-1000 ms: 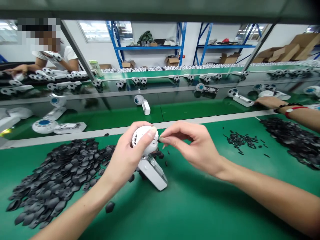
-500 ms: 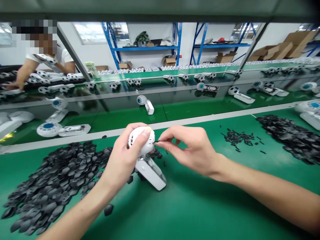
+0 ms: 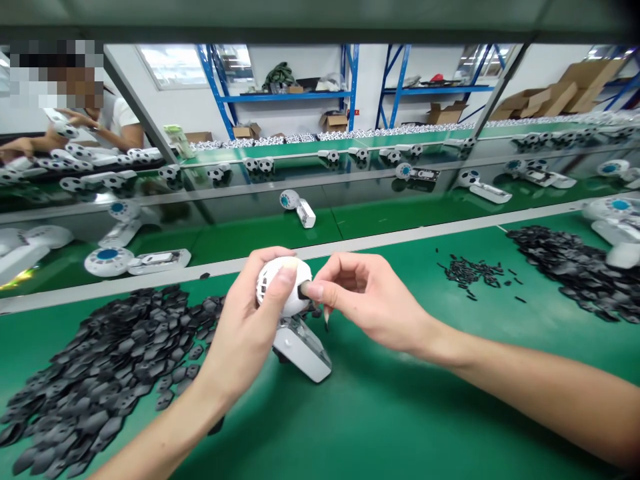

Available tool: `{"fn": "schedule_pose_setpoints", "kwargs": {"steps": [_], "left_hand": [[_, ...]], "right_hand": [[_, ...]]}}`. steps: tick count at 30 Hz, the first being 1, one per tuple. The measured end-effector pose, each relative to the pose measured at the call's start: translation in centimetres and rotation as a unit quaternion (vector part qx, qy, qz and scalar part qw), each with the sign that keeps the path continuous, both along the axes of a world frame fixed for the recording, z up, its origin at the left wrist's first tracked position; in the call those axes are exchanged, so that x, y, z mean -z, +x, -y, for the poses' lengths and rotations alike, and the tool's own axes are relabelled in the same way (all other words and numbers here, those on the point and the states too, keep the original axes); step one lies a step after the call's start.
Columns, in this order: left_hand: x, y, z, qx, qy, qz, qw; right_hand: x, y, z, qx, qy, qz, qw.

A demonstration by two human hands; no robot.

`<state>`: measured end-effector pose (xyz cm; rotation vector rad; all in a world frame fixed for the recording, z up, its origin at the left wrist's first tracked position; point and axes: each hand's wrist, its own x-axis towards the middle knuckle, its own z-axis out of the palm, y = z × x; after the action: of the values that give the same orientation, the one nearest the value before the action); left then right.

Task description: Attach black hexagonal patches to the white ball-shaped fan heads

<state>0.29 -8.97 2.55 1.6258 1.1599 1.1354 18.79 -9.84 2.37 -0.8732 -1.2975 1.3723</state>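
Observation:
My left hand (image 3: 244,319) is closed around the round head of a white plastic housing (image 3: 303,352), thumb across its front. The head has dark slots at its left; a boxy white body with a clear part hangs below, tilted down to the right. With thumb and index finger, my right hand (image 3: 377,303) pinches a black plastic piece (image 3: 303,289) against the right side of the head. A thin dark sliver (image 3: 327,327) shows below the right fingertips; whether they hold it, I cannot tell. A heap of black plastic panels (image 3: 115,360) lies left of my left hand.
Small black strips (image 3: 470,272) and another heap of black panels (image 3: 580,267) lie at the right. Beyond the pale rail (image 3: 425,232), the green conveyor (image 3: 250,233) carries several white housings. Across it, a co-worker (image 3: 120,123) handles white parts with soccer-ball patterns.
My right hand has moved slightly left, bringing the black piece from the head's edge onto its surface. The small white housing on the conveyor has shifted a little right in view.

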Motion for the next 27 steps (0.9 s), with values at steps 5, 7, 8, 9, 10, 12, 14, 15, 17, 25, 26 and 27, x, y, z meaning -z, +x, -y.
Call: {"fn": "schedule_pose_setpoints", "kwargs": {"steps": [5,7,8,9,10,12,14,15,17,25,26,27], "left_hand": [[0.0,0.1,0.1,-0.03,0.018,-0.014,0.999],[0.0,0.1,0.0,-0.03,0.023,-0.026,0.999],[0.0,0.1,-0.1,-0.027,0.027,-0.031,0.999],[0.1,0.0,-0.1,-0.025,0.031,-0.034,0.999],[0.1,0.0,-0.2,-0.025,0.037,-0.033,0.998],[0.1,0.0,-0.2,-0.028,0.047,-0.03,0.998],[0.1,0.1,-0.2,-0.028,0.05,-0.032,0.998],[0.0,0.1,-0.2,-0.027,0.046,-0.033,0.998],[-0.1,0.2,-0.2,-0.02,0.037,-0.034,0.999],[0.2,0.2,-0.3,-0.024,0.073,-0.045,0.996],[0.2,0.2,-0.3,-0.026,0.072,-0.045,0.996],[0.1,0.3,-0.3,-0.027,0.068,-0.045,0.996]], "right_hand": [[-0.8,0.0,0.4,-0.024,-0.044,-0.021,0.999],[-0.9,0.0,0.4,-0.031,-0.056,-0.022,0.998],[-0.9,0.0,0.4,-0.032,-0.06,-0.025,0.997],[-0.8,0.0,0.4,-0.031,-0.062,-0.029,0.997],[-0.8,0.0,0.4,-0.029,-0.064,-0.034,0.997],[-0.6,-0.1,0.5,-0.023,-0.065,-0.044,0.997],[-0.5,-0.2,0.6,-0.018,-0.065,-0.054,0.996],[-0.4,-0.3,0.7,-0.016,-0.065,-0.059,0.996],[-0.2,-0.4,0.8,-0.015,-0.063,-0.069,0.995],[1.0,-0.8,1.3,0.01,-0.041,-0.09,0.995],[1.1,-0.8,1.4,0.011,-0.037,-0.089,0.995],[1.1,-0.8,1.5,0.011,-0.03,-0.087,0.996]]}}
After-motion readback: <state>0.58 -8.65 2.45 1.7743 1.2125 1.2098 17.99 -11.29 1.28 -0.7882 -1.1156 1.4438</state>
